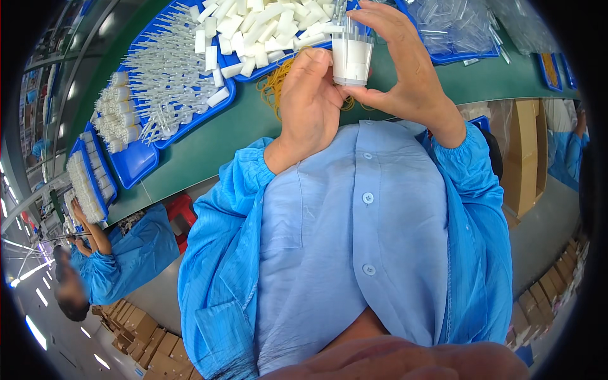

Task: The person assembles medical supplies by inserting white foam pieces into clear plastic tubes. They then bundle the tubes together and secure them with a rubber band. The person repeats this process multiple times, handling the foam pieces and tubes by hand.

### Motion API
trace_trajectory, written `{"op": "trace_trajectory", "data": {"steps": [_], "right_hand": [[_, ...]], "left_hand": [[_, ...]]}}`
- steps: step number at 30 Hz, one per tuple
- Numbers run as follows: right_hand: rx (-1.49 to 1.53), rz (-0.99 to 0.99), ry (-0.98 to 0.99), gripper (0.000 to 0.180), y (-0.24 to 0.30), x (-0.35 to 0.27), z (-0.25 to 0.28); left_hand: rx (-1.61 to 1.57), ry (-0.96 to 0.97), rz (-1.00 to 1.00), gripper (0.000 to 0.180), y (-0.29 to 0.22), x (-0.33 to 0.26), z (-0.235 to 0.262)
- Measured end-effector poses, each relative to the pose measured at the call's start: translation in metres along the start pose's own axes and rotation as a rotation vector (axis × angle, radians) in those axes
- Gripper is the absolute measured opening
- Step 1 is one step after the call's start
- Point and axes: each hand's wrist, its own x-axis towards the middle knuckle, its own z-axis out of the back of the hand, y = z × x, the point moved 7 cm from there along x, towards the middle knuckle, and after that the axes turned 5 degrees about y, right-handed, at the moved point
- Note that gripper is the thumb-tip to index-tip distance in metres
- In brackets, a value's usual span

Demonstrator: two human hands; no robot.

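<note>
Both hands are raised over the near side of the green table, around a clear plastic cup (350,60). White pieces sit inside the cup, and thin clear sticks or tubes rise above its rim. My right hand (415,76) is curled about it, thumb at the base and fingers near the top. From the other side my left hand (310,101) holds it, thumb at the wall; its other fingers are partly hidden behind the cup. Yellow rubber bands (273,85) lie on the table behind my left hand. White foam blocks (259,28) are heaped in a blue tray just beyond.
A blue tray of thin clear droppers (171,69) lies at the left, with bundled white pieces (117,111) beside it. Clear plastic parts (449,25) fill a blue tray at the right. A co-worker in blue (136,253) works at far left. An open cardboard box (525,155) stands right.
</note>
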Motion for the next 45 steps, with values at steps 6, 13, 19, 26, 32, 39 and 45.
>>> {"op": "trace_trajectory", "data": {"steps": [6,13,19,26,32,39,45], "right_hand": [[-0.051,-0.034,-0.021,0.064,0.002,-0.001,-0.001],[-0.128,0.004,-0.027,0.047,0.008,-0.002,0.000],[-0.117,-0.021,0.011,0.049,0.007,-0.005,-0.005],[-0.023,-0.030,-0.313,0.047,-0.005,-0.009,-0.019],[0.034,-0.060,0.001,0.055,-0.007,-0.024,-0.005],[0.056,0.043,0.010,0.033,0.011,-0.028,-0.010],[0.084,-0.074,0.142,0.020,-0.013,-0.061,-0.013]], "left_hand": [[0.018,0.042,0.005,0.034,0.001,0.002,0.002],[0.033,0.041,0.043,0.038,0.001,0.003,-0.002],[0.009,0.052,0.145,0.042,0.003,0.005,-0.003],[0.255,0.123,0.325,0.040,0.004,0.003,0.003],[0.683,0.030,-0.020,0.045,-0.018,-0.002,0.005],[1.062,0.078,-0.314,0.035,-0.022,-0.001,0.004],[1.053,-0.036,-0.307,0.032,-0.025,-0.010,0.025]]}}
